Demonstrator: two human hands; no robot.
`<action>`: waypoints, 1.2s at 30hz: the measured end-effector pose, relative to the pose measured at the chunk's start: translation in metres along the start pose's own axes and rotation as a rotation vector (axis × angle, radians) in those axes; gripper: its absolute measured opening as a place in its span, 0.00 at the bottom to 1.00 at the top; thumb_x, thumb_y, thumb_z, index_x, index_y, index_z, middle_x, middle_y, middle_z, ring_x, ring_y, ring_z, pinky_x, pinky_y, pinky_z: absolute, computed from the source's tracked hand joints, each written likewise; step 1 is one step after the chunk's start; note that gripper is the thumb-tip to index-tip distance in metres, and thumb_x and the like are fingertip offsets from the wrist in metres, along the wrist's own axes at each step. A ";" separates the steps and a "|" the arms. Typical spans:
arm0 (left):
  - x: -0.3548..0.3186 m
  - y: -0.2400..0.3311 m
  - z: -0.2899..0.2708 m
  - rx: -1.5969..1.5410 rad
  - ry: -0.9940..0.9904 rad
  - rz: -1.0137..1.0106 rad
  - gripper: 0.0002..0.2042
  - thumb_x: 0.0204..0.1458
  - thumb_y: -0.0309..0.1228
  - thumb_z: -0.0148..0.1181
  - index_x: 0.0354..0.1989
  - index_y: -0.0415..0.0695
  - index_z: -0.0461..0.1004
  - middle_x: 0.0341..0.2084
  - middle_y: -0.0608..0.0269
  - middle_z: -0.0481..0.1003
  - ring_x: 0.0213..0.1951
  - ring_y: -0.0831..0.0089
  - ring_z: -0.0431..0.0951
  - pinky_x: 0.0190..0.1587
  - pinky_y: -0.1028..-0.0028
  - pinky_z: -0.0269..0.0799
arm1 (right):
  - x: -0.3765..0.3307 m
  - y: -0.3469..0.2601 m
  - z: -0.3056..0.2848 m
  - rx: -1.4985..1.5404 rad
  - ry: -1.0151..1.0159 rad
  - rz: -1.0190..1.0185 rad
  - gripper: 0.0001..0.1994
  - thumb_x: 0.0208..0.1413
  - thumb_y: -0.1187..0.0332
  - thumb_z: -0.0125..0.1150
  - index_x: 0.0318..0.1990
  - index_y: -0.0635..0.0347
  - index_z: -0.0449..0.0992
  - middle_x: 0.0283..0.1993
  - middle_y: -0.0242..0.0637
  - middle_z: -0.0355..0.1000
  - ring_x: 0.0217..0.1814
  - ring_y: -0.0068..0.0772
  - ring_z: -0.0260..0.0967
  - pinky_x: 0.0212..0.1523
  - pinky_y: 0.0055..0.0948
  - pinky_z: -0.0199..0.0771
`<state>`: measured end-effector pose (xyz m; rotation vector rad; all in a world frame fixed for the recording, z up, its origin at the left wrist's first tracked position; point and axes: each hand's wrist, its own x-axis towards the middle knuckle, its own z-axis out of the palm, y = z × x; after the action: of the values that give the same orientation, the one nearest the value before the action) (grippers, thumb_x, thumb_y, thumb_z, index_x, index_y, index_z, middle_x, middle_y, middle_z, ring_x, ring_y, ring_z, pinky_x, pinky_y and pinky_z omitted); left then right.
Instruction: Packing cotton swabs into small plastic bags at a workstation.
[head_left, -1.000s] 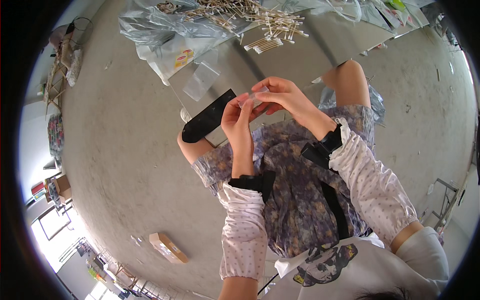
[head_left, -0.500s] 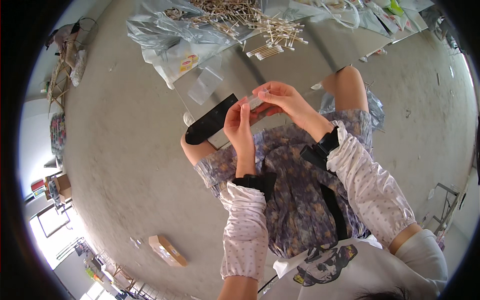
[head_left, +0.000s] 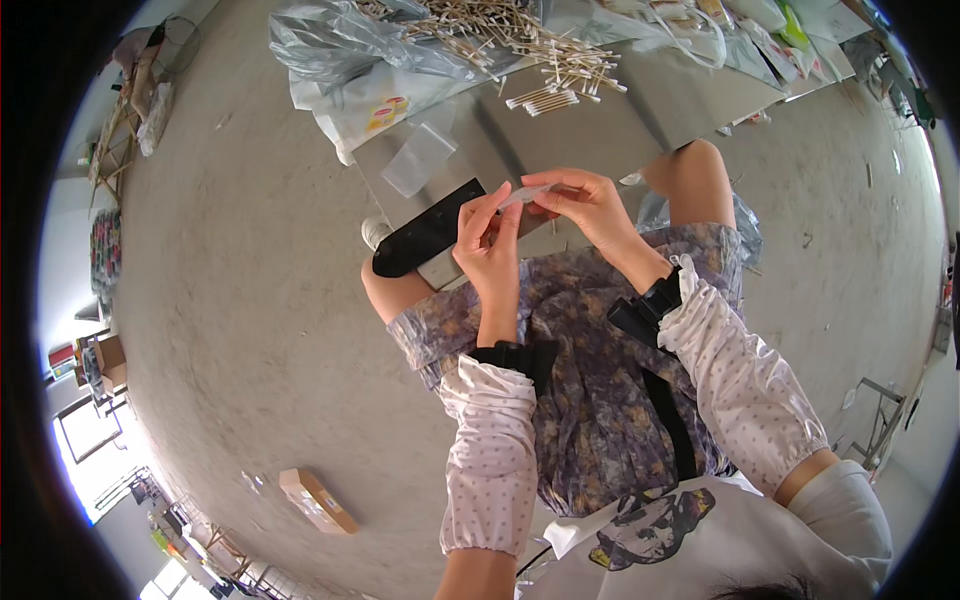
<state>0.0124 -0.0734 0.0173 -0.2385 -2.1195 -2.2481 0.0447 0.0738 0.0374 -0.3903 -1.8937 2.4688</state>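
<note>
Above the table's near edge, my left hand [head_left: 488,245] and my right hand [head_left: 598,212] pinch a small transparent plastic bag [head_left: 524,196] between thumbs and fingers, one at each end. Whether anything is inside the bag cannot be made out. On the table [head_left: 480,160], another transparent bag [head_left: 420,158] lies flat, left of my hands. Beyond them is a small row of cotton swabs [head_left: 543,101], with a loose heap of cotton swabs [head_left: 580,68] behind it. A long black flat piece [head_left: 430,232] sits at the table's near left edge, beside my left hand.
Grey plastic film [head_left: 330,45] and a white bag with a yellow label [head_left: 385,112] cover the far left of the table. White packaging [head_left: 690,40] lies at the far right. My knees flank the near edge. A cardboard box [head_left: 318,500] rests on the floor at the lower left.
Both hands have tilted the small bag, so it now appears narrower and more edge-on. My left fingers have shifted up and around its end. The whole view has moved slightly.
</note>
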 end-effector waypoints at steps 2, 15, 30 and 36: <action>0.000 0.002 0.003 0.031 0.007 0.000 0.12 0.51 0.21 0.68 0.44 0.47 0.83 0.33 0.72 0.72 0.28 0.86 0.67 0.29 0.85 0.63 | 0.000 0.002 -0.001 0.002 0.035 -0.031 0.09 0.59 0.74 0.62 0.46 0.62 0.81 0.42 0.29 0.76 0.41 0.17 0.72 0.43 0.20 0.74; 0.002 0.007 0.002 0.086 0.027 0.035 0.07 0.49 0.21 0.69 0.35 0.45 0.84 0.32 0.69 0.74 0.30 0.81 0.71 0.31 0.80 0.68 | 0.000 -0.001 0.000 -0.141 0.064 -0.123 0.07 0.61 0.77 0.58 0.42 0.66 0.81 0.48 0.34 0.74 0.45 0.22 0.73 0.43 0.24 0.79; 0.004 0.028 0.007 0.207 0.020 0.103 0.05 0.49 0.23 0.69 0.35 0.44 0.84 0.29 0.72 0.72 0.25 0.83 0.66 0.27 0.81 0.62 | -0.004 -0.009 -0.002 -0.125 0.110 -0.215 0.05 0.59 0.76 0.62 0.40 0.65 0.81 0.42 0.30 0.75 0.43 0.19 0.72 0.45 0.19 0.72; 0.002 0.005 0.006 0.108 0.019 0.003 0.05 0.50 0.22 0.69 0.35 0.44 0.84 0.29 0.72 0.72 0.26 0.84 0.66 0.27 0.81 0.60 | -0.001 0.004 -0.008 -0.201 0.120 -0.196 0.05 0.59 0.75 0.62 0.40 0.66 0.81 0.43 0.32 0.75 0.44 0.21 0.73 0.46 0.21 0.74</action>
<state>0.0120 -0.0673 0.0231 -0.2145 -2.2203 -2.1169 0.0481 0.0796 0.0316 -0.3290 -2.0289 2.0949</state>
